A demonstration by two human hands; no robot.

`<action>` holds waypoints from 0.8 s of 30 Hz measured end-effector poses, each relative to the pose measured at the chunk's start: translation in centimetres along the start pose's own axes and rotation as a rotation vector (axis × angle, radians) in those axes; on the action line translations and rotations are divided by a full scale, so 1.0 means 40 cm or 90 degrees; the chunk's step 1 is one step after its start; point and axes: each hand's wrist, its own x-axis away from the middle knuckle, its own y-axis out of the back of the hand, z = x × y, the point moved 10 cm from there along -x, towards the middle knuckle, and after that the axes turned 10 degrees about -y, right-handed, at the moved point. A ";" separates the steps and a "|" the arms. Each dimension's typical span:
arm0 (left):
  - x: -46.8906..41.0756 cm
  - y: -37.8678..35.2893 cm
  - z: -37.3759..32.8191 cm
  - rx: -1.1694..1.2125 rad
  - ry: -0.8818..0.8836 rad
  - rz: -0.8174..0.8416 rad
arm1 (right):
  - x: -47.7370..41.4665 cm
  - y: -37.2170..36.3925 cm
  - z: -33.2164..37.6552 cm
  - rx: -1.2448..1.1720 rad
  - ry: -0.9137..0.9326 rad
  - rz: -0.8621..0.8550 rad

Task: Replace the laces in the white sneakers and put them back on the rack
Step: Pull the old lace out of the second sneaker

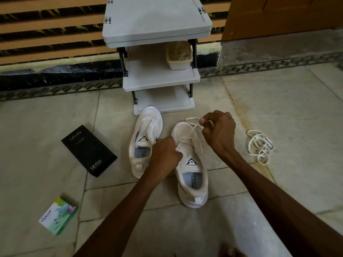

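Floor (pixel 278 108), rack (pixel 161 75) at far wall: your left hand (pixel 164 153) pinches the lace (pixel 193 127) at the sneaker (pixel 193 184) eyelets; right hand (pixel 218 132) pinches its loop.

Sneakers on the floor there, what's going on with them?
A person is working a lace through one sneaker. The right hand pinches the lace above the toe, while the left hand grips it at the eyelets. The other sneaker looks unlaced, lying beside it before the rack. A loose lace lies on the floor to the right.
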 end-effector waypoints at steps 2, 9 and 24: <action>0.002 0.003 -0.003 -0.007 0.003 0.000 | 0.005 0.005 -0.038 -0.071 -0.084 -0.029; 0.005 -0.013 -0.027 -0.010 -0.013 0.028 | 0.060 0.014 -0.148 -0.292 -0.388 -0.117; 0.038 -0.008 -0.022 0.012 0.015 -0.071 | 0.074 -0.130 -0.104 -0.323 -0.330 0.194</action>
